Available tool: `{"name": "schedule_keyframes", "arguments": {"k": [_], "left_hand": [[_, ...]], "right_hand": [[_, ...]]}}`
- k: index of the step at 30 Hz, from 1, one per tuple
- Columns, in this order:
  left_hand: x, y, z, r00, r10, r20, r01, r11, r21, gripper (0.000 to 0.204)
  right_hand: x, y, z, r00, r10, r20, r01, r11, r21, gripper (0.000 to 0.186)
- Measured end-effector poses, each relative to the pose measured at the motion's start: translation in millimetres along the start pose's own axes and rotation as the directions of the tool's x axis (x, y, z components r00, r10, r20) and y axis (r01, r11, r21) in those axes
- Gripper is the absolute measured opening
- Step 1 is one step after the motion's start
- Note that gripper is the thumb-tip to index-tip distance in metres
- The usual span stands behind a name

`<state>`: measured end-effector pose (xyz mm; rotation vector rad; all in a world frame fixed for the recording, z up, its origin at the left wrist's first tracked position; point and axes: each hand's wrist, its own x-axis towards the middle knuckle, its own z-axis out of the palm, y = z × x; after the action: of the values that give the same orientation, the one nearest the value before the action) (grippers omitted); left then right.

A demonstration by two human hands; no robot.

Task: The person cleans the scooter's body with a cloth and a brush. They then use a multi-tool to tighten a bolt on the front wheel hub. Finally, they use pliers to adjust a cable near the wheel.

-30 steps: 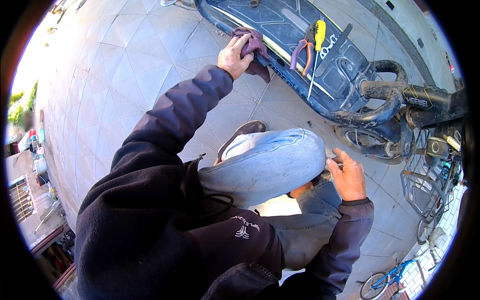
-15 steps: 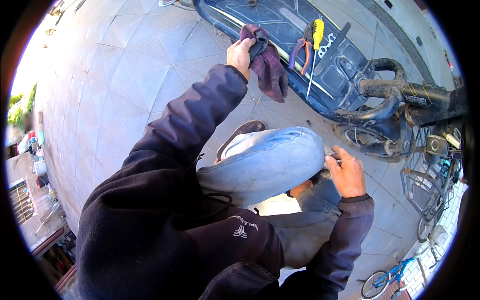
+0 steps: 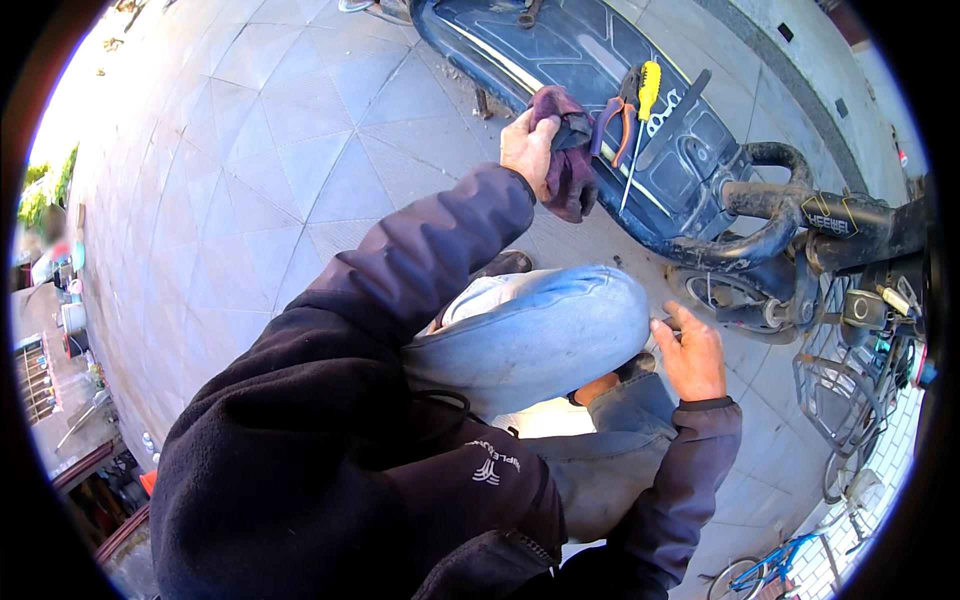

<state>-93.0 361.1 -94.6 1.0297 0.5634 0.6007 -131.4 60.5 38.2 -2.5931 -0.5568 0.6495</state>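
My left hand (image 3: 528, 152) is closed round a crumpled dark purple and grey rag (image 3: 573, 190), which hangs beside the edge of a scooter's footboard (image 3: 570, 45). On that footboard lie pliers (image 3: 627, 118) with purple and orange handles, a yellow-handled screwdriver (image 3: 649, 90), a silver wrench (image 3: 663, 112) and a long dark flat bar (image 3: 685, 108). Beside my bent knee (image 3: 590, 310), my right hand (image 3: 693, 355) has its thumb and forefinger brought close together in a pinch; what sits between them is too small to make out.
The scooter's black tubular frame and steering column (image 3: 835, 215) stand to the right, above a wheel (image 3: 735, 295). A black wire rack (image 3: 840, 385) and a blue bicycle (image 3: 765, 570) are farther right. Grey paving (image 3: 250, 160) stretches left, toward a cluttered bench (image 3: 60, 370).
My left hand has moved right and slightly down with the rag, closer to the pliers. The rag is now more bunched. My right hand stays by the knee, its fingers shifting slightly.
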Motion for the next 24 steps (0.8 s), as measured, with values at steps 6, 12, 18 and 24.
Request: {"name": "schedule_keyframes", "arguments": {"k": [6, 12, 18, 24], "left_hand": [[55.7, -0.5, -40.5, 0.931, 0.275, -0.239, -0.135, 0.869, 0.476, 0.028], [49.1, 2.5, -68.7, 0.961, 0.193, -0.197, 0.087, 0.466, 0.880, 0.040], [10.9, -0.4, -26.5, 0.996, 0.062, 0.070, -0.093, 0.580, 0.810, 0.042], [6.3, 2.8, -4.4, 0.994, 0.112, 0.009, -0.066, 0.516, 0.854, 0.043]], "right_hand": [[3.4, 5.3, 3.0, 1.000, -0.028, 0.001, 0.028, 1.000, 0.003, 0.038], [3.9, 5.7, 2.3, 1.000, 0.007, 0.009, -0.007, 1.000, 0.020, 0.036], [6.1, 4.4, 3.4, 1.000, -0.014, -0.003, 0.014, 1.000, 0.003, 0.036], [5.1, 4.4, 1.8, 1.000, -0.016, 0.007, 0.016, 1.000, 0.008, 0.036]]}}
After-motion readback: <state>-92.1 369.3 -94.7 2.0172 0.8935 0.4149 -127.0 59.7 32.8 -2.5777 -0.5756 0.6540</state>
